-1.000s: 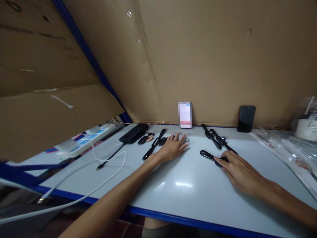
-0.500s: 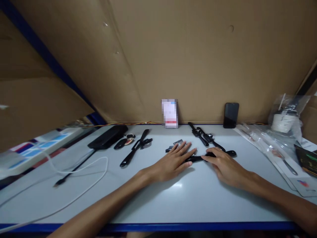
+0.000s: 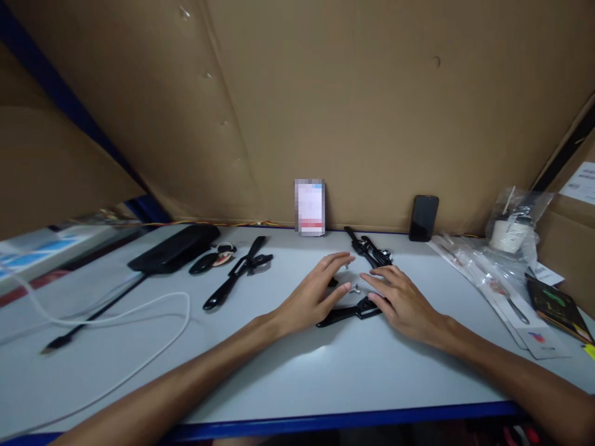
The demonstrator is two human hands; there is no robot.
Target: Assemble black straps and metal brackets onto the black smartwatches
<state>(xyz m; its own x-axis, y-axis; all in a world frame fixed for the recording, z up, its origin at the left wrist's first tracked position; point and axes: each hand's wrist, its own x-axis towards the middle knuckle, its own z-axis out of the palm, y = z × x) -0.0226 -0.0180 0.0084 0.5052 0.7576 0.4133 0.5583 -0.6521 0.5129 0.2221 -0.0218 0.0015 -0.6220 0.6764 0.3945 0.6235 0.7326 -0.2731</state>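
Both my hands rest palm down at the middle of a pale table point(image 3: 297, 371). My left hand point(image 3: 313, 291) has its fingers stretched out and slightly arched, close to a small silver part point(image 3: 354, 288). My right hand point(image 3: 395, 297) lies with fingers spread over a black watch with a strap point(image 3: 341, 315), which sticks out to the left from under it. Just beyond the fingertips lie more black watches point(image 3: 369, 249). Neither hand grips anything that I can see.
Another black strapped watch point(image 3: 235, 280), a key fob point(image 3: 211, 258) and a black box with a cable point(image 3: 174, 248) lie at the left, with a white cable point(image 3: 139, 316). A small card point(image 3: 310, 207) and a dark phone point(image 3: 423, 218) lean on the cardboard wall. Plastic bags point(image 3: 493, 272) lie at the right.
My view has swung to the right. Both hands drew together at the table's middle, and the black watch slid left and nearer with my right hand.
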